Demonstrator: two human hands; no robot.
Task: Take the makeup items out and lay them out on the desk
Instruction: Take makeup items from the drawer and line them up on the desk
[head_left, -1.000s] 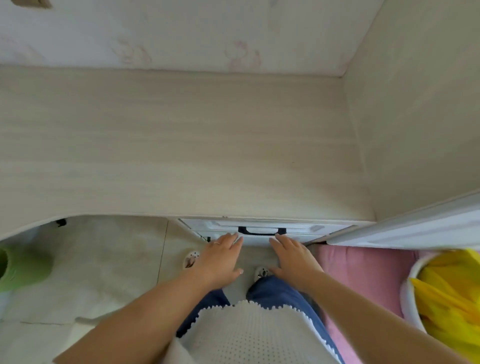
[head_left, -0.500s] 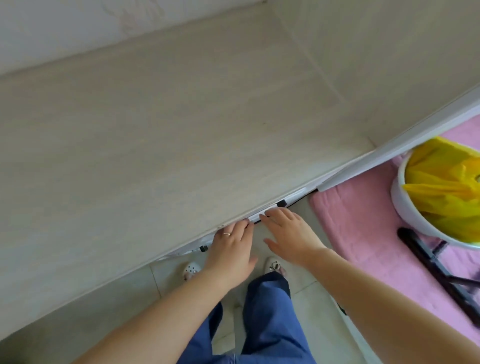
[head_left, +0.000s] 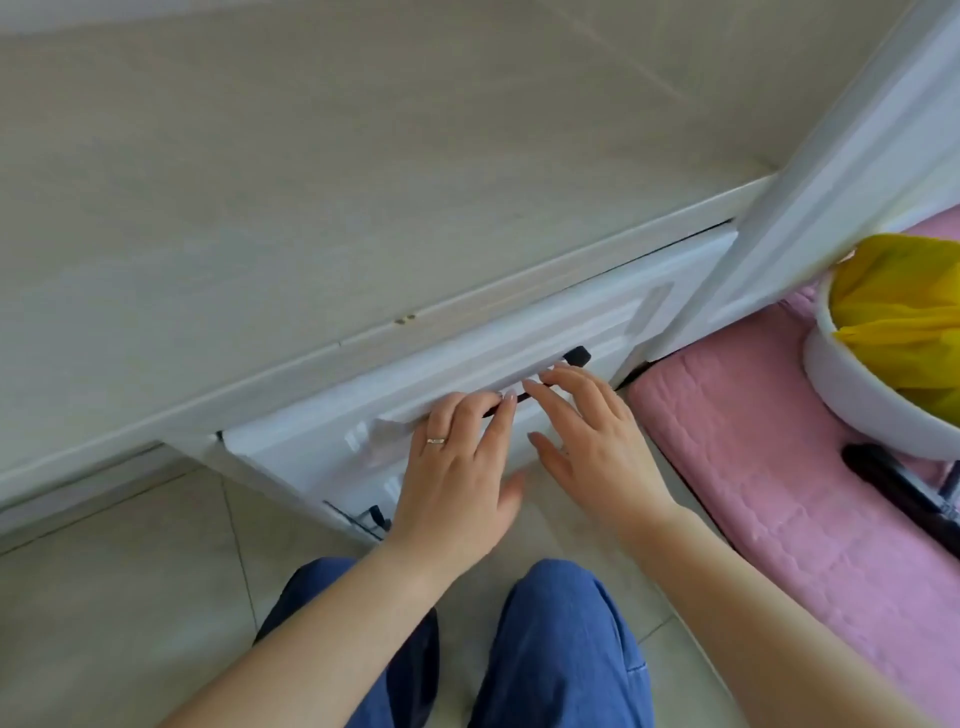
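Below the bare tabletop (head_left: 311, 182), the left hand (head_left: 457, 467) curls its fingers (head_left: 498, 410) over the black drawer handle (head_left: 574, 357), whose long axis runs left-low to right-high, while the right hand (head_left: 592, 441) rests loosely spread beside it, gripping nothing; no makeup items visible, presumably inside.

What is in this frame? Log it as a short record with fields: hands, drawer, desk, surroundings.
left hand: fingers curled on the black drawer handle, ring on one finger
right hand: fingertips at the same handle, fingers spread
drawer: white top drawer under the desk, looks shut
desk: light wood desktop, no makeup items visible
surroundings: pink mat; white bin with yellow liner
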